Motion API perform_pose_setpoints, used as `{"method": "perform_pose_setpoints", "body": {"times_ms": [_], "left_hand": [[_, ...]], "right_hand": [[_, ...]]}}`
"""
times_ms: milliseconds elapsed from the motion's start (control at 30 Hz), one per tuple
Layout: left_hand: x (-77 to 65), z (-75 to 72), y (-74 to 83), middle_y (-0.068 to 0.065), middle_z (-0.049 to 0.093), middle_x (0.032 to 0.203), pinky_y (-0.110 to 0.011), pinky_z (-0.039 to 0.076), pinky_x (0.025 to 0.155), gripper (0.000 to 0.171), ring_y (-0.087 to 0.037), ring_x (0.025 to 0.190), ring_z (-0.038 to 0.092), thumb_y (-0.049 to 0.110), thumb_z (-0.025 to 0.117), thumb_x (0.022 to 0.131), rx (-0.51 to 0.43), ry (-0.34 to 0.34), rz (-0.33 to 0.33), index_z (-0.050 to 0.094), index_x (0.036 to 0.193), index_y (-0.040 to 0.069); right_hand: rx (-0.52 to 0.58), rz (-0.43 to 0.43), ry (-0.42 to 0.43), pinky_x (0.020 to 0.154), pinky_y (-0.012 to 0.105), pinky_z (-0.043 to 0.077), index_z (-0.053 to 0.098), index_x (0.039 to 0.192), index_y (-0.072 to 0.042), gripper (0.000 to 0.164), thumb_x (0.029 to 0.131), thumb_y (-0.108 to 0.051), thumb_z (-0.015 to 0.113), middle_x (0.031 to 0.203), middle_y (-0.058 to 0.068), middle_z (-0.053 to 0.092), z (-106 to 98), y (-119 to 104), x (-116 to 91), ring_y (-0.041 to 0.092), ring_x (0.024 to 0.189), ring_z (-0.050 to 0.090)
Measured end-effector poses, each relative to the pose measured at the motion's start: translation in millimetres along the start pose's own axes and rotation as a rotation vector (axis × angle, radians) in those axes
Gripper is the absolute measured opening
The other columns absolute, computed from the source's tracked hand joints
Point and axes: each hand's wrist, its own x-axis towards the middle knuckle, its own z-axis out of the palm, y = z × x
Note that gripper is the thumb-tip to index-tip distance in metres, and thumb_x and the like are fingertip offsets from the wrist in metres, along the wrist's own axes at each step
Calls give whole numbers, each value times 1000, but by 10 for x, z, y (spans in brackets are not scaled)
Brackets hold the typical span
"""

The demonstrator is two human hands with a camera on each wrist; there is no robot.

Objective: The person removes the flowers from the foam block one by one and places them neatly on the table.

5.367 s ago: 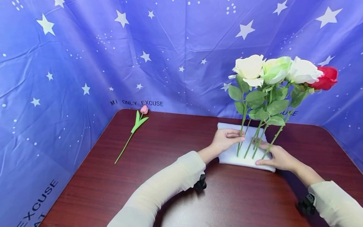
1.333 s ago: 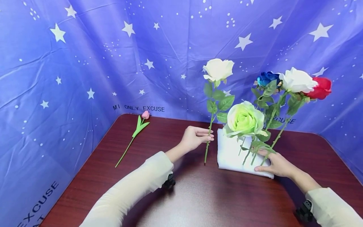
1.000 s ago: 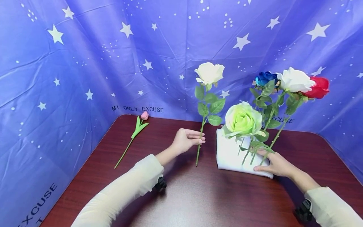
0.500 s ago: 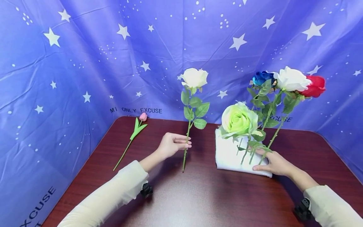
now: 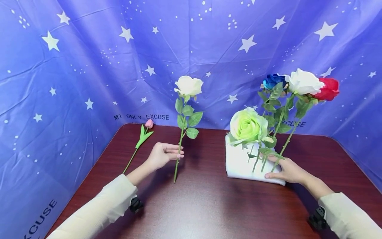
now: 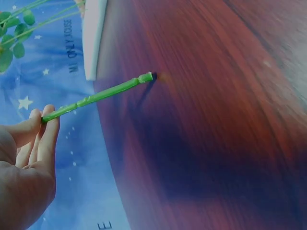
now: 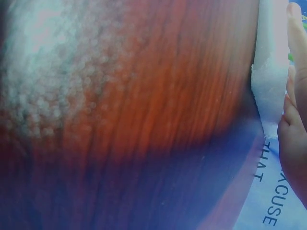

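My left hand (image 5: pixel 159 156) pinches the stem of a cream-white artificial rose (image 5: pixel 189 85) between thumb and fingers, left of the foam. Its blossom points up; in the left wrist view the green stem (image 6: pixel 108 92) runs out past my fingers, its cut end close over the table. My right hand (image 5: pixel 290 171) rests on the right part of a white foam block (image 5: pixel 235 162), thumb at the front and fingertips partly hidden among stems. Standing in the foam are a leaning green rose (image 5: pixel 247 126), a blue rose (image 5: pixel 273 81), a white rose (image 5: pixel 302 81) and a red rose (image 5: pixel 329 89).
A pink tulip (image 5: pixel 149 123) with green leaves lies on the left of the dark red-brown table (image 5: pixel 203 205), its lower stem end hidden by my left sleeve (image 5: pixel 101 202). A blue star-printed curtain (image 5: pixel 167 43) surrounds the table's back and sides.
My left hand has drawn the cream-white rose out of the foam and carried it left. The green rose now leans forward, showing the blue one behind. My right hand stays on the foam.
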Motion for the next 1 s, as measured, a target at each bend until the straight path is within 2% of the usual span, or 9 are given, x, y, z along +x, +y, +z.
{"method": "perform_pose_setpoints", "body": {"times_ms": [133, 267, 400, 667, 1000], "left_hand": [[-79, -129, -47, -36, 65, 104, -30, 62, 76, 36, -18, 87, 74, -10, 65, 83, 17, 13, -26, 57, 117, -20], [-143, -246, -82, -36, 65, 105, -28, 62, 76, 37, -10, 83, 74, -10, 65, 84, 24, 22, -57, 57, 118, -20], [-189, -343, -113, -38, 63, 107, -30, 62, 77, 37, -8, 81, 73, -12, 62, 85, 11, 32, -95, 55, 119, -21], [-270, -445, -181, -42, 58, 111, -30, 62, 78, 40, -6, 79, 72, -14, 58, 86, -27, 15, -166, 49, 123, -25], [-361, -516, -238, -43, 58, 112, -34, 62, 78, 41, -8, 76, 72, -17, 59, 84, -49, 27, -264, 47, 122, -27]], "right_hand": [[-6, -2, -3, 85, 53, 53, 62, 119, 10, 77, 64, -39, 86, 116, 26, 67, 5, -2, 4, 43, 110, 62], [-8, -5, 1, 86, 51, 53, 62, 118, 10, 77, 64, -39, 86, 116, 26, 67, 9, -2, 9, 43, 110, 61], [-9, -5, 5, 86, 47, 54, 62, 118, 10, 76, 64, -39, 86, 116, 26, 67, 9, -3, 9, 43, 111, 61], [-6, -3, -11, 85, 53, 53, 62, 119, 9, 77, 64, -40, 86, 116, 26, 67, -2, -8, 6, 43, 109, 62], [-27, -37, 43, 79, 47, 56, 64, 117, 6, 74, 62, -38, 87, 112, 23, 69, -3, -10, -9, 38, 102, 66]]}}
